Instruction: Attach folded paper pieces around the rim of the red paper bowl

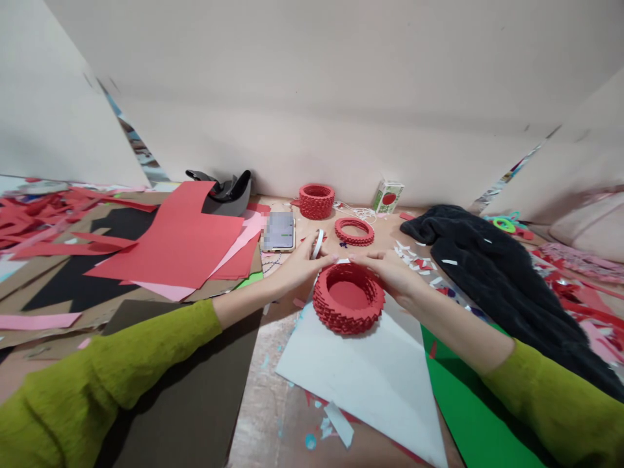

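A round red bowl of folded paper pieces [348, 299] rests on a white sheet [370, 370] in front of me. My left hand [305, 263] is closed around a narrow roll of white tape [318, 244], its fingertips near the bowl's far rim. A short white strip [344, 260] shows between the two hands. My right hand [385, 272] is at the bowl's right far edge, thumb and finger pressed together at the strip's right end. Farther back stand a taller red paper ring stack [316, 201] and a flat red ring [354, 231].
Red paper [170, 240] and a phone [279, 231] lie to the left, with a dark cap [227, 195] behind. A small carton [389, 196] stands at the wall. Dark cloth [492, 273], white scraps [414, 259] and a green sheet [468, 396] are on the right.
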Demonstrator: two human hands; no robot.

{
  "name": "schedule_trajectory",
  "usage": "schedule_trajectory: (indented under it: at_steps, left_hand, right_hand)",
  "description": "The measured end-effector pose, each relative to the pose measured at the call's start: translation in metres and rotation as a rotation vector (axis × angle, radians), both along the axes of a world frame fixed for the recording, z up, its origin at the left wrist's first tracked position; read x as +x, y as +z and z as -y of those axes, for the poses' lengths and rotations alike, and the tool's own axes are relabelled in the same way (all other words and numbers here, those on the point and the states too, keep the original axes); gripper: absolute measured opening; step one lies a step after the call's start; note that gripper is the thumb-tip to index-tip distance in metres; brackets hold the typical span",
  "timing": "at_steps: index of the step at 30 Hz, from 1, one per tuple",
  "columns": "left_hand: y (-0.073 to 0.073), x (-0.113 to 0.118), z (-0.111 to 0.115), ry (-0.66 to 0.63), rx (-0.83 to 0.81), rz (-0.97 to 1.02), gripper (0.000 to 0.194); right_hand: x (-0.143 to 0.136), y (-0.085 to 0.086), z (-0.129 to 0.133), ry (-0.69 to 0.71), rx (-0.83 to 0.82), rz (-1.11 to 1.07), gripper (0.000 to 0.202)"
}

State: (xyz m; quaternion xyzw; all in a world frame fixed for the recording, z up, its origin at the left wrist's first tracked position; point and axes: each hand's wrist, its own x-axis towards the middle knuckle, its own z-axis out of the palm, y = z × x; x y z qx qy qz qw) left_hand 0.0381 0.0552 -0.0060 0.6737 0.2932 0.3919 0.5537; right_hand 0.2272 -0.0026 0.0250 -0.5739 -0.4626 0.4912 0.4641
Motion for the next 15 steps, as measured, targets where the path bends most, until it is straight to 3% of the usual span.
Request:
schedule_trajectory:
  at_steps: [4,9,15]
  left_hand:
    - [-0.002,0.002,0.001,-0.014,-0.011,-0.019,0.047]
    - [-0.003,0.002,0.0,-0.057,-0.033,-0.001,0.057]
    - [-0.004,0.002,-0.004,-0.047,-0.01,-0.029,0.057]
  right_hand:
    - [0.001,-0.005,-0.003,0.005,0.04,0.081,0.02]
    - [-0.003,-0.013,-0.009,-0.087,0.203,0.226,0.021]
    - [-0.001,-0.014,-0.016,-0.028,0.219,0.373,0.019]
